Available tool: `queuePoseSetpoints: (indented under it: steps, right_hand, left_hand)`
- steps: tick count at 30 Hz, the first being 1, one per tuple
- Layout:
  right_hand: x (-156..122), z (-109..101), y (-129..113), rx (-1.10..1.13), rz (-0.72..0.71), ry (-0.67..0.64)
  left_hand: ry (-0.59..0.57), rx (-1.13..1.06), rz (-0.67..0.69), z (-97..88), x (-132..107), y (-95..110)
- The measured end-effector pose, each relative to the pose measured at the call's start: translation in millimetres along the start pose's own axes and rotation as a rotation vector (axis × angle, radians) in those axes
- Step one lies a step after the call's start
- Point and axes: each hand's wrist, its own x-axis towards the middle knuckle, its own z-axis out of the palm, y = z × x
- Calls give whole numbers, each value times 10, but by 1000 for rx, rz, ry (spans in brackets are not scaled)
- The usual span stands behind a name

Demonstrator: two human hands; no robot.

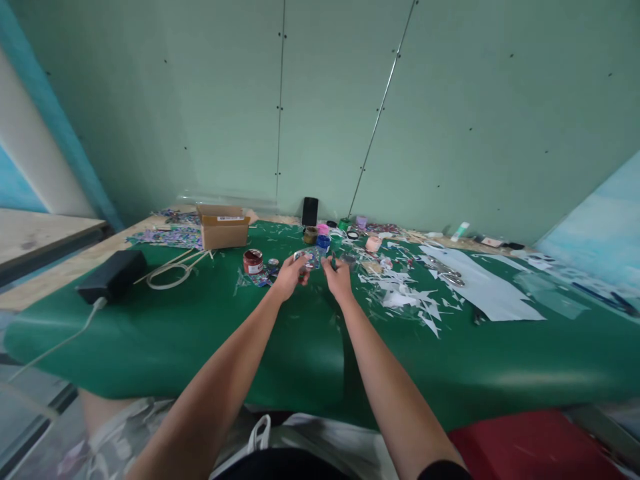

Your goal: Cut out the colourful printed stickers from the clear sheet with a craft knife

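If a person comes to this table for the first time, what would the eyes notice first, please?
The green table cover would probably catch the eye first, spread across the view, with the left hand and right hand close together above its middle. Next come the white paper scraps, scattered to the right of the hands, and the brown cardboard box, farther back on the left.

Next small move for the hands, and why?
Probably steady the small clear piece in the left hand and ease the right hand toward its near edge: the left hand has it pinched, and the right hand is close beside it. Whatever the right hand grips is too small to identify.
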Motion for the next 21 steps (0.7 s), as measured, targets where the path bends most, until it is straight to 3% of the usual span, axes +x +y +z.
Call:
queuePoseSetpoints:
  steps: [4, 12, 21]
  right_hand:
    - [-15, -13, -41, -115, 5, -27]
    - [-64, -48, -176, -481, 107, -49]
    - [-103, -48, -295, -776, 95, -109]
  left_hand:
    - [-33, 56, -37, 39, -15, -60]
    - [30, 68, 5, 15, 18, -16]
    - [-61, 65, -31, 18, -4, -17]
